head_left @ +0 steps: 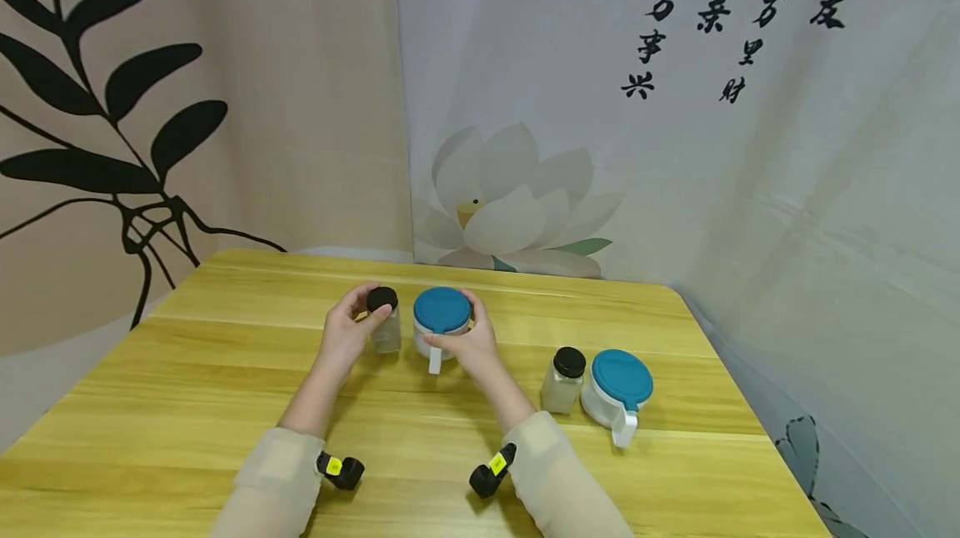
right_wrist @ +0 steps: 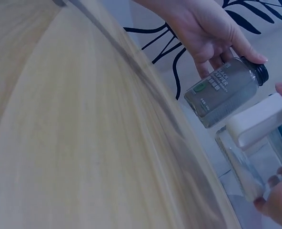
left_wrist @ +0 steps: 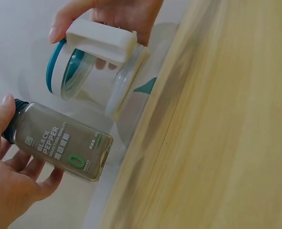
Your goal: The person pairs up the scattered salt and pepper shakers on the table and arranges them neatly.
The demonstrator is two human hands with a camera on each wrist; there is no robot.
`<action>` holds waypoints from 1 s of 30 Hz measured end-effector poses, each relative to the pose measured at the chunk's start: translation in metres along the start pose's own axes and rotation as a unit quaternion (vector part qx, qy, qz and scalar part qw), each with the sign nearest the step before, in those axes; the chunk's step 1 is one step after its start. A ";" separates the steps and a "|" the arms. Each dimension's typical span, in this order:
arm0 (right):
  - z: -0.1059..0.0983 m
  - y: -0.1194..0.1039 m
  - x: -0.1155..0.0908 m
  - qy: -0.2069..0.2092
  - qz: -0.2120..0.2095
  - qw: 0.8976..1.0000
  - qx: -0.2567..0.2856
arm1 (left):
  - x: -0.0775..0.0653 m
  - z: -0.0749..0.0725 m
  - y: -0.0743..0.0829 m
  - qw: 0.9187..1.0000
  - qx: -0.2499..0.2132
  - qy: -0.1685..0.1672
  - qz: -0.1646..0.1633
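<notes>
My left hand (head_left: 347, 331) grips a black pepper bottle (left_wrist: 60, 138) near its black cap, thumb on the near side and fingers behind. The bottle is clear and squarish, with white lettering and a green mark. Close beside it, my right hand (head_left: 476, 344) holds a clear seasoning jar (left_wrist: 95, 76) with a blue lid (head_left: 442, 309) and a white handle (right_wrist: 260, 121). Its thumb lies across the front near the handle, with the other fingers round the far side. Both containers stand upright in the head view, a narrow gap between them.
To the right on the wooden table (head_left: 225, 404) stand a second black-capped bottle (head_left: 562, 384) and a second blue-lidded jar (head_left: 619, 384), side by side. Behind the table's far edge hang printed cloths (head_left: 315, 104). Each wrist wears a small black camera (head_left: 341, 470).
</notes>
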State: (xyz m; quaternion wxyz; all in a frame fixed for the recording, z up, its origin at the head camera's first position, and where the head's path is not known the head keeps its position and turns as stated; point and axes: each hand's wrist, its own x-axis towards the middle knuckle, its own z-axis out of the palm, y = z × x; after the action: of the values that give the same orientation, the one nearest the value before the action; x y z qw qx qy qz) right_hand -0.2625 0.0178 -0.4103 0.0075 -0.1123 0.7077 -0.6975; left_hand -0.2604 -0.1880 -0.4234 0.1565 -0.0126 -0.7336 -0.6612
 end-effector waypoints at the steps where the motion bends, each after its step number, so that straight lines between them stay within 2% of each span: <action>1: 0.000 0.000 -0.001 -0.002 -0.003 1.000 0.000 | 0.000 0.000 0.000 1.000 0.001 -0.002 -0.001; 12: -0.004 -0.004 -0.008 -0.009 -0.021 1.000 -0.005 | -0.008 0.001 0.005 1.000 0.005 -0.010 0.004; 20: -0.007 0.020 0.003 -0.011 -0.024 1.000 0.003 | -0.013 0.002 0.009 1.000 0.005 -0.014 -0.003; 30: -0.011 0.016 -0.003 -0.020 -0.021 1.000 0.005 | -0.017 0.000 0.012 1.000 0.003 -0.027 0.014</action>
State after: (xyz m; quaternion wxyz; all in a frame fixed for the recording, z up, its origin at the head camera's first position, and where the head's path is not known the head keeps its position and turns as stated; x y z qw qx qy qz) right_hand -0.2642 0.0296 -0.4266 0.0076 -0.1408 0.7016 -0.6985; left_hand -0.2418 -0.1837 -0.4156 0.1461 -0.0400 -0.7391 -0.6563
